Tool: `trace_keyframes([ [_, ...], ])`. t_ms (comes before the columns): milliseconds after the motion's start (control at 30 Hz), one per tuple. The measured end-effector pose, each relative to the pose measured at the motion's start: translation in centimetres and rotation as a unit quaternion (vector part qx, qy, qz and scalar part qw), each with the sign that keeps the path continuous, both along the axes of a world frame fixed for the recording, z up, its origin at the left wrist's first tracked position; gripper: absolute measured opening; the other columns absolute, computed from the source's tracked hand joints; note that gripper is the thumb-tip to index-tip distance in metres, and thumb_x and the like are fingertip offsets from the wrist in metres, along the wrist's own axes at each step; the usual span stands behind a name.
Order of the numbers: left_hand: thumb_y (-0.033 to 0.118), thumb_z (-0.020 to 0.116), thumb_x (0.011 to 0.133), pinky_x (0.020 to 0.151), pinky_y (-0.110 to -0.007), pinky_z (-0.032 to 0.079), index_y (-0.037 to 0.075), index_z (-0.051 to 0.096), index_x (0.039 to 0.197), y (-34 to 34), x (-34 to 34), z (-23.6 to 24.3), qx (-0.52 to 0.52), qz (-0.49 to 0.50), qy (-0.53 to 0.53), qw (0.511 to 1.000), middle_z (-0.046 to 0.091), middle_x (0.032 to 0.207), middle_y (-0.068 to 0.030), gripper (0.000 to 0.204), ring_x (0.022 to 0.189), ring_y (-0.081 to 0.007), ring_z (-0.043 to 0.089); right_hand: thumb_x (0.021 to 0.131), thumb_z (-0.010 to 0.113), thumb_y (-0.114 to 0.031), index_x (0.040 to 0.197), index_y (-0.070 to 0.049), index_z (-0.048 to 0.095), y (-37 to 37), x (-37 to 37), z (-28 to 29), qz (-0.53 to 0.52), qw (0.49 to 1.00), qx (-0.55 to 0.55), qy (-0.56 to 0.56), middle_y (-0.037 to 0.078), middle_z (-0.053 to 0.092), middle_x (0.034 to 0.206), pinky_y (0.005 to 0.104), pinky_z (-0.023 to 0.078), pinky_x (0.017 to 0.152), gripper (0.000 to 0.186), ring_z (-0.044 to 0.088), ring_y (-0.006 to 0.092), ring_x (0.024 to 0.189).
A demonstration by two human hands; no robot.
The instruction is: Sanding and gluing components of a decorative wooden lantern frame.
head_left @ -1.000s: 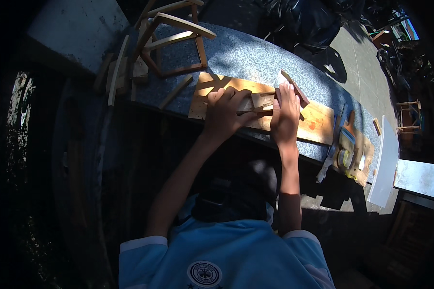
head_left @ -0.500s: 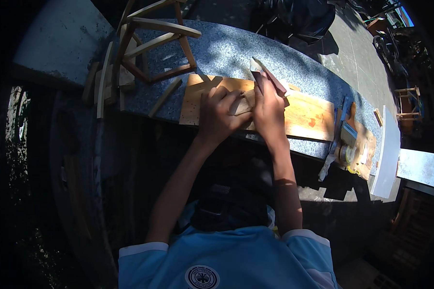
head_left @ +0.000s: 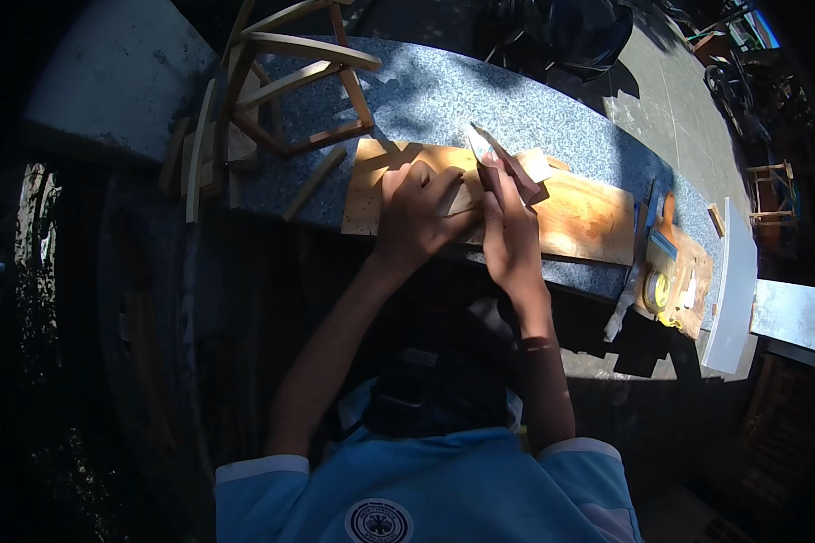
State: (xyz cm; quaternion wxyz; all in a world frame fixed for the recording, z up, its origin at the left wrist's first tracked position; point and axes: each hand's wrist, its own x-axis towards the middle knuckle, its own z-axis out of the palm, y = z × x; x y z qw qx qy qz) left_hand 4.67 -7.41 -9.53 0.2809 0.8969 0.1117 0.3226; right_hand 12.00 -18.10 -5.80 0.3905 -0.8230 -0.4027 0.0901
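Observation:
A long wooden board (head_left: 581, 215) lies along the near edge of a speckled stone worktop. Over its left half, my left hand (head_left: 415, 215) is closed on a small wood piece (head_left: 463, 195), pressing it down; much of the piece is hidden under the fingers. Just to the right, my right hand (head_left: 516, 237) grips a folded sheet of sandpaper (head_left: 522, 179), reddish-brown on one face and pale on the other. The sheet sticks out beyond the fingers, close beside the wood piece. Whether they touch cannot be made out.
A slatted wooden frame (head_left: 312, 86) stands at the back left, with a loose stick (head_left: 314, 184) near it. To the right lie an orange-handled brush (head_left: 666, 231), a tape roll (head_left: 656, 291) and a brown sheet (head_left: 693, 267). A black bag (head_left: 570, 36) sits beyond the worktop.
My right hand has come slightly nearer to me, and the sandpaper has dropped and tilted with it. My left hand keeps its hold on the wood piece.

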Motion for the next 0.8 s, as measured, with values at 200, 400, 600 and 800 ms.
trace_keyframes([
  [200,0.030,0.071,0.063,0.060,-0.035,0.032,0.008,0.061,0.083,0.0,0.9,-0.8,0.023,0.048,-0.038,0.998,0.046,0.065,-0.0045,0.031,0.062,-0.0225,0.046,0.086,0.044,-0.005,0.116,0.000,0.045,-0.7,-1.7,0.3,0.031,0.998,0.059,-0.009,0.023,0.047,0.118,0.0398,0.033,0.095,0.031,0.042,0.0365,0.114],
  [400,0.038,0.077,0.050,0.067,-0.036,0.038,0.010,0.063,0.085,0.0,0.6,-2.1,0.005,0.010,-0.059,0.998,0.050,0.069,-0.0065,0.047,0.071,-0.0238,0.051,0.089,0.040,-0.013,0.118,-0.002,0.047,-2.2,3.4,1.1,-0.008,0.995,0.090,0.030,0.017,0.050,0.118,0.0332,0.032,0.096,0.032,0.043,0.0281,0.116],
  [600,0.035,0.076,0.054,0.070,-0.037,0.042,0.009,0.063,0.087,0.9,0.6,-2.1,0.007,-0.040,-0.107,0.993,0.055,0.073,-0.0083,0.044,0.073,-0.0252,0.055,0.089,0.043,-0.019,0.120,-0.002,0.045,-4.6,0.3,-3.0,0.061,0.990,0.005,-0.129,0.018,0.052,0.116,0.0331,0.035,0.092,0.036,0.048,0.0318,0.110],
  [800,0.017,0.075,0.061,0.078,-0.039,0.044,0.017,0.064,0.096,0.2,-0.4,-1.6,0.222,-0.018,-0.110,0.969,0.055,0.107,-0.0061,0.036,0.095,-0.0250,0.053,0.091,0.040,-0.024,0.125,-0.003,0.041,-6.9,3.2,-0.7,-0.081,0.988,0.085,-0.095,0.015,0.049,0.122,0.0307,0.033,0.095,0.040,0.045,0.0231,0.115],
])
